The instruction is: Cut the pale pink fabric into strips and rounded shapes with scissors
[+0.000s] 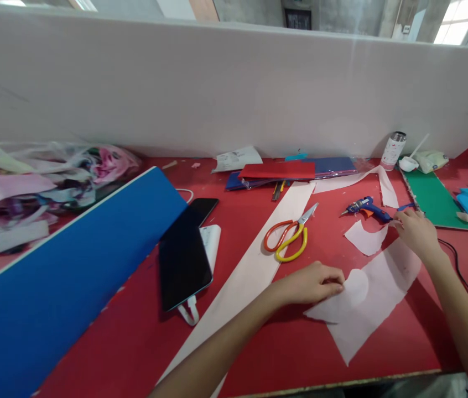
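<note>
My left hand [315,283] pinches the left edge of a pale heart-shaped cutout [352,293], thin like cloth or paper. Beneath the cutout lies a larger pale pink sheet [377,301] with a pointed lower corner. My right hand [417,232] is closed at the handle end of a blue glue gun [367,209], which rests on its side with its nozzle to the left. Whether those fingers grip the handle or a pale scrap beside it is hidden. Another pale scrap [365,237] lies below the gun. Scissors [290,235] with red and yellow handles lie left of it.
A long pale strip [240,282] crosses the red table [134,331]. Further left are a black phone-like device [184,265], a white power bank [211,243] and a blue board [80,265]. A printed bottle [394,150] and green board [437,199] stand back right.
</note>
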A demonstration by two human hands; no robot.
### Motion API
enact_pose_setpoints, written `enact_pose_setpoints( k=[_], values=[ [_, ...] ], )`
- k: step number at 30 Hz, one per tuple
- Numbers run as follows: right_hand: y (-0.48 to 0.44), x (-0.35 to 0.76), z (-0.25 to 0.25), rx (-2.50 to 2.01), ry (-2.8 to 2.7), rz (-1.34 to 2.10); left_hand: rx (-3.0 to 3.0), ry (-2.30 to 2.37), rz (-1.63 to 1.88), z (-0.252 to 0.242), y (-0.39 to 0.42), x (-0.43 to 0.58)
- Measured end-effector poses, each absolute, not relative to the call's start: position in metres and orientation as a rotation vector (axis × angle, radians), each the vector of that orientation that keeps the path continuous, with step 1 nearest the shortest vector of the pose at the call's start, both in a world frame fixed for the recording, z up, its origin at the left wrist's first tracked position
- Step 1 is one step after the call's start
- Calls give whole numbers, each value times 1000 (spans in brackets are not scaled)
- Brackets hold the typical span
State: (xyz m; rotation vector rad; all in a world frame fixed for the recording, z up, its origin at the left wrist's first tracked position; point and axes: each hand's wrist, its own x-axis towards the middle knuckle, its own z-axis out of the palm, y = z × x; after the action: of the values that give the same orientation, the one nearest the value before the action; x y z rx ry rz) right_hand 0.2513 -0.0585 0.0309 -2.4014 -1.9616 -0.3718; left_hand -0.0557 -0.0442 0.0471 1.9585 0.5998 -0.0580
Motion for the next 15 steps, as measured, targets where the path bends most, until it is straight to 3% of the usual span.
enact_pose_setpoints(
  k=[8,15],
  values=[
    [-48,229,51,-2432,-1796,-144,1884,573,-75,43,-42,-57],
    [-35,202,77,-1907,-1564,281,1908,672,361,35,-42,-51]
  ],
)
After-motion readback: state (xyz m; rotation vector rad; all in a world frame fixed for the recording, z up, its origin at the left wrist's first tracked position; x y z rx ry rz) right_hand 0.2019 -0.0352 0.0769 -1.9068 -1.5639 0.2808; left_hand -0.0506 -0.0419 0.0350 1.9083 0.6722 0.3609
